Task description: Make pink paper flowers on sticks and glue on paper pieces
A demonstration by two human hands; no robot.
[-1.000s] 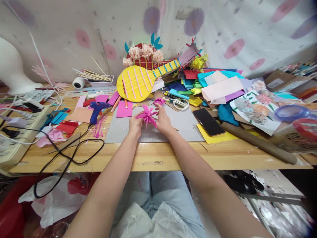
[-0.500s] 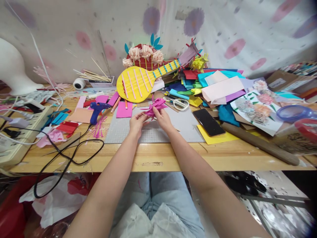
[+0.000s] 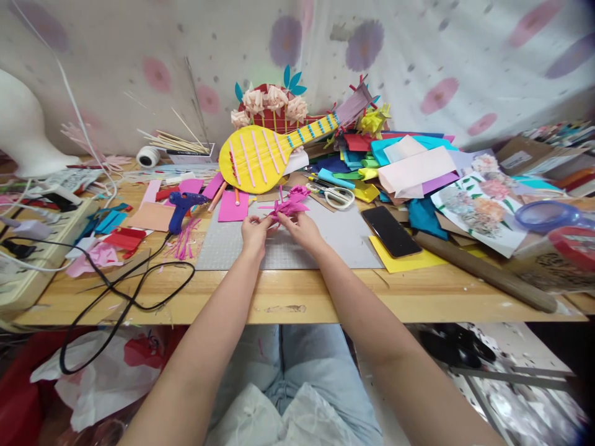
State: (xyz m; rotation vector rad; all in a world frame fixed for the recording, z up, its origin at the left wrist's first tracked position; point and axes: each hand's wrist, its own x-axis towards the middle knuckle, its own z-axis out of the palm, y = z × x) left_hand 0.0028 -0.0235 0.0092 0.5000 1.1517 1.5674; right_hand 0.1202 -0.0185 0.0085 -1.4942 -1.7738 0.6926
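Observation:
A bright pink paper flower (image 3: 292,202) is held between my two hands, above the grey cutting mat (image 3: 348,244). My left hand (image 3: 255,234) pinches its lower left end, where a thin stem seems to show. My right hand (image 3: 302,230) has its fingers closed on the flower's base from the right; the fingertips are partly hidden. Left of the hands lie a pink paper square (image 3: 233,206) and a blue glue gun (image 3: 180,209) with thin pink strips beside it. White-handled scissors (image 3: 340,197) rest just beyond my right hand.
A yellow paper lute (image 3: 255,159) leans at the back. To the right are a phone (image 3: 391,230), a wooden stick (image 3: 486,271) and piled coloured paper (image 3: 416,170). The black cable (image 3: 134,303) loops over the front edge at left, near a power strip (image 3: 46,254).
My right hand has shifted down from the petals to the flower's base, and the flower has turned and tilted slightly. My left hand has stayed nearly in place.

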